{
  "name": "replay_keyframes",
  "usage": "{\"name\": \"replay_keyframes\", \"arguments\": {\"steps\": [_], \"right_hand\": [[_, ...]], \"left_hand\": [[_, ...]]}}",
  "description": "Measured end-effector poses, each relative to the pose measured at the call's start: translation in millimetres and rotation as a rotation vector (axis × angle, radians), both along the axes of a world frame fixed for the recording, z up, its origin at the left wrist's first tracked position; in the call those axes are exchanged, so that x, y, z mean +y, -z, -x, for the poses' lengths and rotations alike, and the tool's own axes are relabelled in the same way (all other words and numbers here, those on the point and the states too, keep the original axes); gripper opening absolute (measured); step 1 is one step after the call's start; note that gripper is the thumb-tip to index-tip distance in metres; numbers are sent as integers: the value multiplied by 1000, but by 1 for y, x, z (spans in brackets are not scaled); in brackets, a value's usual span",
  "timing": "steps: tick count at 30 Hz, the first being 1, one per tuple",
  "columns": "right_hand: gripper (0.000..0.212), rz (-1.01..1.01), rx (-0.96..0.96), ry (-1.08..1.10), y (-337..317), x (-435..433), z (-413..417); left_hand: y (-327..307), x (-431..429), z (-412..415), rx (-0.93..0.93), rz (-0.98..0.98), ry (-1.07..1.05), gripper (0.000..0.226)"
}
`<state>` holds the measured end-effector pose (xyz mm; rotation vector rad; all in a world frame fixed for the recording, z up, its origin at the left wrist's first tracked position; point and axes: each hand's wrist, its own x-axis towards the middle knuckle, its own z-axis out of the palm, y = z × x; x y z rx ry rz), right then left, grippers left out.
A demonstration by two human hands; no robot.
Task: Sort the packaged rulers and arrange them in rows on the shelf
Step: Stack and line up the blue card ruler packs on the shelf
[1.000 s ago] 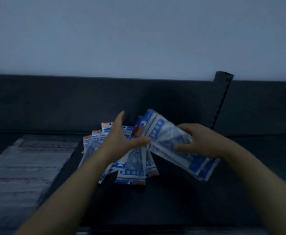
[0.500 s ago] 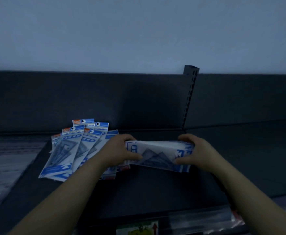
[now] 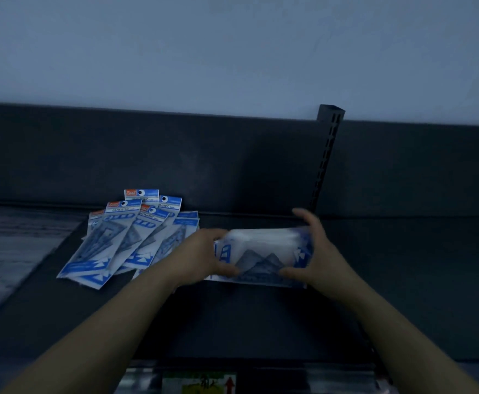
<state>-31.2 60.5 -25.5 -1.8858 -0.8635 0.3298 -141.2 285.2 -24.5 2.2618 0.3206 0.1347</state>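
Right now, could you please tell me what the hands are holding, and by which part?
Both hold one stack of packaged rulers, turned sideways: the left hand grips its left end, the right hand its right end.

Dark shelf point(image 3: 261, 322); fanned ruler packs point(image 3: 124, 240) lying left.

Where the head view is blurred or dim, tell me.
Head view: dim, bluish light all over; the bundle of ruler packs held between left hand and right hand is motion-blurred; the fanned ruler packs are sharper, with "GEOMETRIC" legible.
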Motion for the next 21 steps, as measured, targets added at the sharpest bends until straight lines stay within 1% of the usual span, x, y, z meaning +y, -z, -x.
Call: {"name": "replay_keyframes", "arguments": {"steps": [2,5,8,12,15,17,18,20,21], "right_hand": [[92,53,31,-35,6,-4,2],[73,51,27,25,4,0,-10],[68,91,35,52,-5,13,-38],[71,122,83,75,-10,38,-73],[83,207,77,66,-12,51,-94],[95,361,30,15,-15,56,-103],[101,468,-30,2,-18,58,-106],[104,659,-191,-12,-23,62,-108],[102,712,-251,-30,-26,65,-108]], "left_hand": [[3,0,0,54,11,-14,50],[-3,1,-8,42,-12,-15,54],[-14,7,-31,-7,-52,-37,60],[-20,22,-67,37,-23,-75,56],[-23,35,-87,82,-80,-59,55],[-24,42,-96,144,-189,-28,53],[-26,45,-100,182,-266,-14,53],[-28,47,-105,234,-435,11,62],[-30,47,-106,233,-497,18,70]]}}
